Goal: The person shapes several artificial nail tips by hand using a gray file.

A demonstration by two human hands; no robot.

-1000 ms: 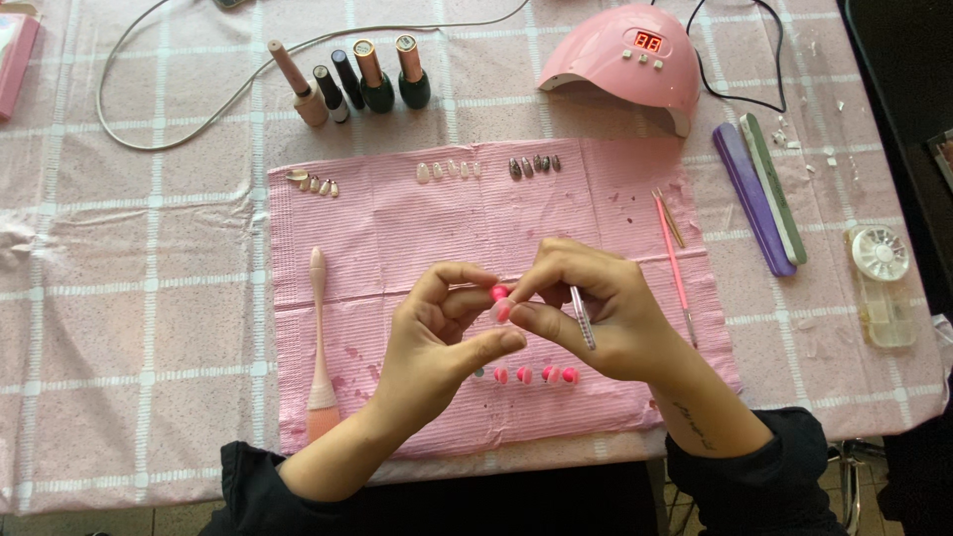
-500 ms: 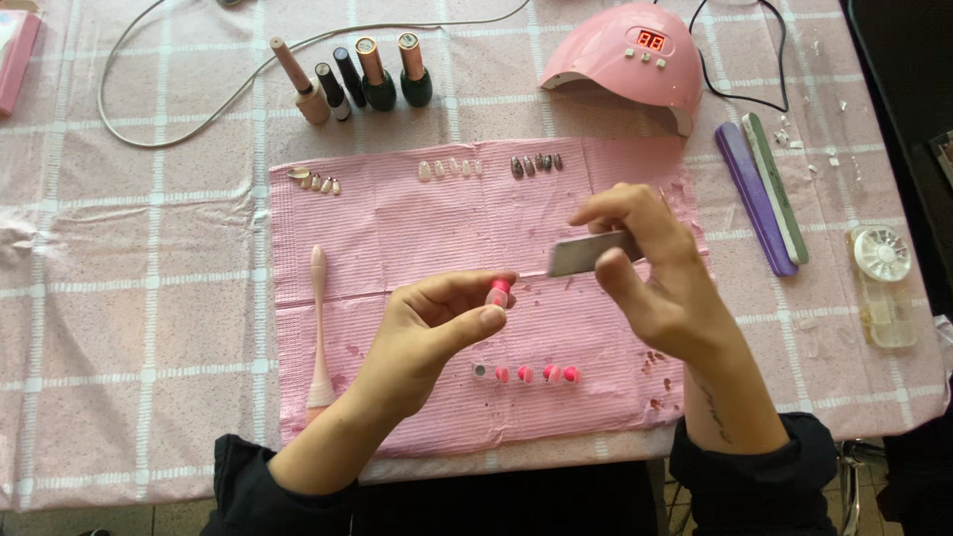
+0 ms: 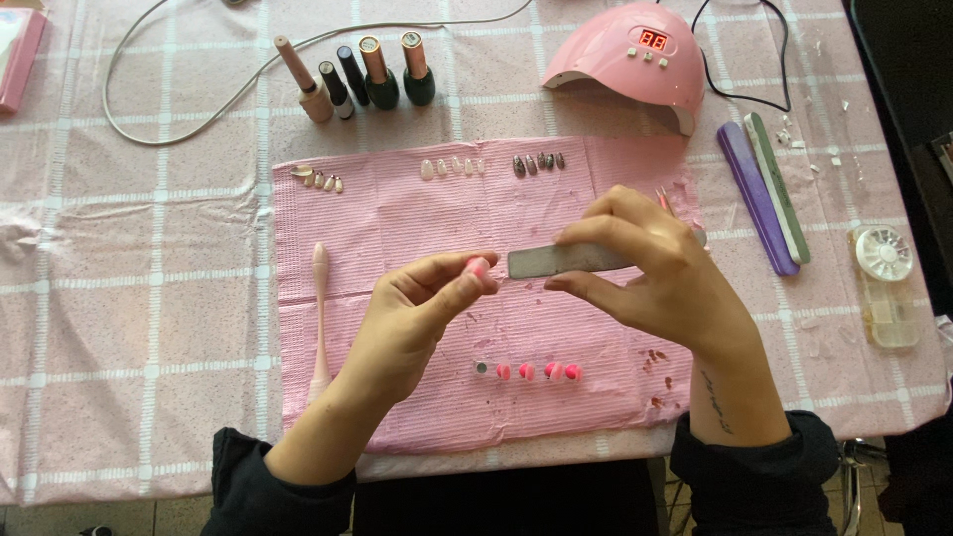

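The left hand (image 3: 417, 313) pinches a small pink nail tip (image 3: 478, 268) between thumb and forefinger, fingers closed on it, above the middle of the pink mat (image 3: 397, 218). The right hand (image 3: 650, 268) grips a grey file (image 3: 551, 261) between thumb and fingers, holding it level, and the file's free end touches the nail tip or sits just beside it. Below the hands a row of pink tips (image 3: 541, 371) lies on the mat, with a small grey piece at its left end. Near the mat's left edge lies a pale pink tool (image 3: 320, 318). Along the top edge are three small groups of tips (image 3: 452, 167). Beyond the mat stand polish bottles (image 3: 367, 77) and a pink lamp (image 3: 625, 60). To the right lie two buffers (image 3: 764, 189), purple and green, and a clear box (image 3: 884, 283).
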